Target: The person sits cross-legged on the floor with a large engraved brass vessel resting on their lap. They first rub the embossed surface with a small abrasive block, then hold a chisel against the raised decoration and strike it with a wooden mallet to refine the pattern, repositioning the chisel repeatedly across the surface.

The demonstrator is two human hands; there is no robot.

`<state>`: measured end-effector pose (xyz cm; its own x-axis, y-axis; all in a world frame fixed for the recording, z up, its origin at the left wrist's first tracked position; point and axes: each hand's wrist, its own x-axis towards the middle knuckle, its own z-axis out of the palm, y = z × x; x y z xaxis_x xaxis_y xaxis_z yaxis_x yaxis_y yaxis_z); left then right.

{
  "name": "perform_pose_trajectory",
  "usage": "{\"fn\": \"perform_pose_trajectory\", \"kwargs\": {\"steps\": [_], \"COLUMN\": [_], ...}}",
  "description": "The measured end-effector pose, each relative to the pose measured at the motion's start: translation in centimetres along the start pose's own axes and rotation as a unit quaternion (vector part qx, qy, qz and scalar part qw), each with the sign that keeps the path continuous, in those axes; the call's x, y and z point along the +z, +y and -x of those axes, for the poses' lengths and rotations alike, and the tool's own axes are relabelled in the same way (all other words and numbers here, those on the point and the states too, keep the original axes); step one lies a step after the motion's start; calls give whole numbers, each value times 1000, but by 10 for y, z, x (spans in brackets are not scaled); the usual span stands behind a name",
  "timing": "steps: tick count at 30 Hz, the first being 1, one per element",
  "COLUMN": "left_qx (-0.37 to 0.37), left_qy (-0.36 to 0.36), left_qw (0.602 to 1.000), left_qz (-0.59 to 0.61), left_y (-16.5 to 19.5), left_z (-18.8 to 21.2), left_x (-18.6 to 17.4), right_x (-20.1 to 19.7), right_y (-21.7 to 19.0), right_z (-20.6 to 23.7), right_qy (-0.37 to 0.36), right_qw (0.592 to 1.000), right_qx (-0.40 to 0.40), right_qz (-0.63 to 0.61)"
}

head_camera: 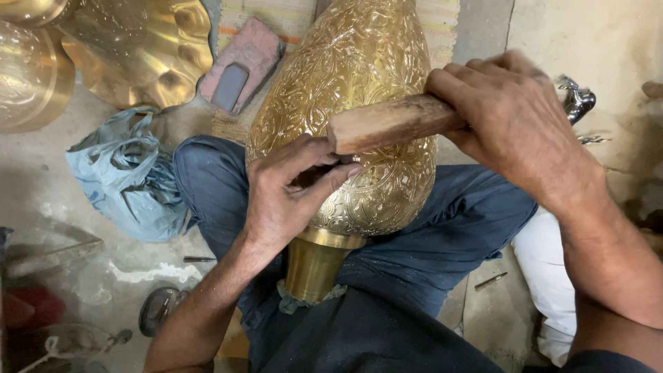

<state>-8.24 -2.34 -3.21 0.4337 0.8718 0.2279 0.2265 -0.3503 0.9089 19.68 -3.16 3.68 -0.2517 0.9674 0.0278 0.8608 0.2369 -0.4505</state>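
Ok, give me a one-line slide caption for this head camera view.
Left hand steadies a small tool against an engraved brass vase across the lap; right hand holds a wooden mallet above it.

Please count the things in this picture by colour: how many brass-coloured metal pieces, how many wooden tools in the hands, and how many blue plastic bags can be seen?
Brass-coloured metal pieces: 3 (engraved vase on the lap, scalloped dish, round piece at the left edge)
Wooden tools: 1 (wooden block, gripped by the right hand; left hand rests on the vase)
Blue plastic bags: 1
Total: 5
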Motion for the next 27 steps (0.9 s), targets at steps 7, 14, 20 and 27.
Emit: {"fn": "perform_pose_trajectory", "kwargs": {"steps": [7,14,20,27], "left_qx": [-1,23,-14,3], "left_qy": [2,-6,-19,-21], "left_qw": [1000,1000,1000,1000], "left_qz": [0,-15,17,5], "left_y": [-3,-6,-4,-2], "left_z": [1,-2,-3,-3], "left_x": [1,-1,-2,-3], "right_x": [1,1,3,2], "right_y": [-2,-2,0,-1], "right_z": [0,-2,0,0], "right_qy": [21,35,-50,-9], "right_qw": [992,992,979,997], "right_qx": [-55,-86,158,68], "right_qz": [114,82,-120,23]}}
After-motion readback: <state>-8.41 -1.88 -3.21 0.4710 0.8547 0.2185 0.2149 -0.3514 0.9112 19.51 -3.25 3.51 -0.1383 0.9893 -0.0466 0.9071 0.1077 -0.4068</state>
